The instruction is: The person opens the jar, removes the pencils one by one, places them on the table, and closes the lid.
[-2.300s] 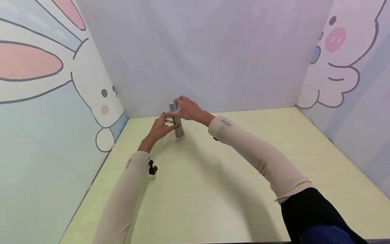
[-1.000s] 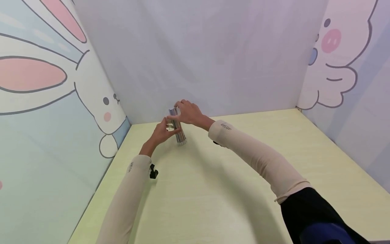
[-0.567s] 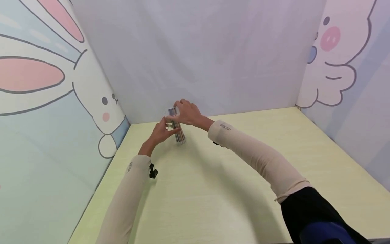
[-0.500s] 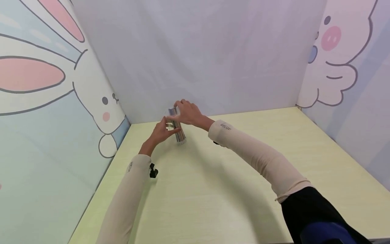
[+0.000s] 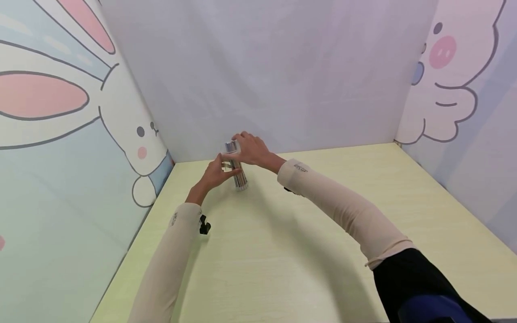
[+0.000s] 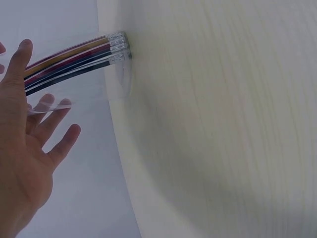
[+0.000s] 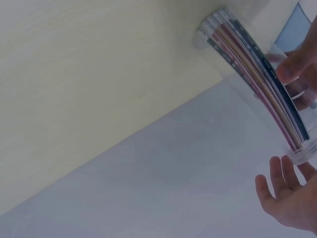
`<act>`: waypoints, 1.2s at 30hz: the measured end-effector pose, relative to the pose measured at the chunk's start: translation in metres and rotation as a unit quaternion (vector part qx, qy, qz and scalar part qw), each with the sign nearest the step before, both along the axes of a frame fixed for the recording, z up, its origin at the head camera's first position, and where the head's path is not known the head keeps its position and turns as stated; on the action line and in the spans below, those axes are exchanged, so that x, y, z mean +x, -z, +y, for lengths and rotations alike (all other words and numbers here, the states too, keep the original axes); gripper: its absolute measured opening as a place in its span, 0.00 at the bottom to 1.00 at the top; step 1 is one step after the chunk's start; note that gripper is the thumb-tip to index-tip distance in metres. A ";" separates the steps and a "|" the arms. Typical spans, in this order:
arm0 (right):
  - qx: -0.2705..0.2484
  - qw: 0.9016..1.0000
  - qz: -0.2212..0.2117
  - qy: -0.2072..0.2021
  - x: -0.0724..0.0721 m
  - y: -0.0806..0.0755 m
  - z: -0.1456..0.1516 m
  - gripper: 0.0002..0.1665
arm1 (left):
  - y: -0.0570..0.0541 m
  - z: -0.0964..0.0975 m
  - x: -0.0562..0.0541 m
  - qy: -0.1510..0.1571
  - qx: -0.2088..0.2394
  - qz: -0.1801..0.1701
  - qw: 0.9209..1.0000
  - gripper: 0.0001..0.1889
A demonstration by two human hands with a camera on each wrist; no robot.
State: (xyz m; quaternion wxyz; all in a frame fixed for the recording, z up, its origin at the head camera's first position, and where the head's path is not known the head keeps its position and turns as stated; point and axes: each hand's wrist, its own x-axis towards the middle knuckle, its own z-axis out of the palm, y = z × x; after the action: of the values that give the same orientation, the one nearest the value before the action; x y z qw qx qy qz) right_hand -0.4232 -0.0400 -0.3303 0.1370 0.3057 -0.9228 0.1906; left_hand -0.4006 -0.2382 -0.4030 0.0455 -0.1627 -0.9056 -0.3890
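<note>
A clear plastic tube (image 5: 240, 180) stands near the back of the table, filled with slim pencil-like sticks in dark, red and gold. In the right wrist view clear caps (image 7: 214, 22) cover their lower ends. My left hand (image 5: 212, 174) grips the tube's body from the left, its thumb across the near side. From the left wrist, several fingers of that hand (image 6: 25, 144) show behind the clear wall. At the top end, my right hand (image 5: 251, 149) holds the tube's rim between thumb and fingers. Fingertips partly hide that rim.
The pale yellow table (image 5: 282, 269) meets a plain grey back wall (image 5: 282, 80) just behind the tube. Side panels with a cartoon rabbit (image 5: 121, 112) and a pig-like figure (image 5: 448, 85) rise left and right.
Compared with 2.3 seconds ago, the head view has tilted slightly, so hands and tube sit lower in it. Both hands keep the same places on the tube, with only slight finger shifts.
</note>
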 end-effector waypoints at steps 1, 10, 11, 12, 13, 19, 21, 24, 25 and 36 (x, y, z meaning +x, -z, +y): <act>0.000 1.000 0.001 -0.002 0.000 0.000 0.000 0.48 | 0.000 0.000 0.000 -0.001 0.001 0.000 1.000 0.44; 0.010 1.000 -0.004 -0.017 0.001 -0.002 0.002 0.47 | 0.004 0.001 0.000 -0.009 -0.008 -0.003 1.000 0.44; 0.010 1.000 -0.007 -0.019 0.001 -0.002 0.002 0.47 | 0.004 0.001 0.000 -0.009 -0.010 -0.003 1.000 0.44; 0.009 1.000 -0.010 -0.022 0.001 -0.002 0.002 0.47 | 0.004 0.001 0.001 -0.009 -0.011 -0.003 1.000 0.44; 0.008 1.000 -0.013 -0.024 0.000 -0.002 0.002 0.47 | 0.004 0.001 0.001 -0.009 -0.010 -0.002 1.000 0.44; 0.005 0.999 -0.040 -0.034 0.000 -0.005 0.002 0.46 | 0.001 0.002 0.003 -0.006 -0.009 0.004 1.000 0.44; 0.008 0.998 -0.045 -0.035 0.001 -0.007 0.001 0.45 | 0.000 0.002 0.003 -0.005 -0.009 0.006 1.000 0.44; 0.006 0.998 -0.049 -0.033 0.001 -0.009 0.000 0.46 | 0.000 0.002 0.003 -0.005 -0.009 0.008 1.000 0.43; 0.004 0.998 -0.049 -0.032 0.001 -0.009 0.000 0.46 | 0.000 0.002 0.002 -0.006 -0.009 0.008 1.000 0.42; -0.006 0.999 -0.043 -0.027 0.003 -0.010 0.000 0.44 | 0.001 0.003 0.000 0.000 -0.006 0.005 1.000 0.40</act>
State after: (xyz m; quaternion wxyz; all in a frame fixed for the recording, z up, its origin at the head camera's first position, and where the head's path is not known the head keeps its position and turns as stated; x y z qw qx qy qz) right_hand -0.4200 -0.0403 -0.3199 0.0943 0.3209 -0.9180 0.2130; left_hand -0.4007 -0.2349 -0.4038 0.0491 -0.1644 -0.9076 -0.3832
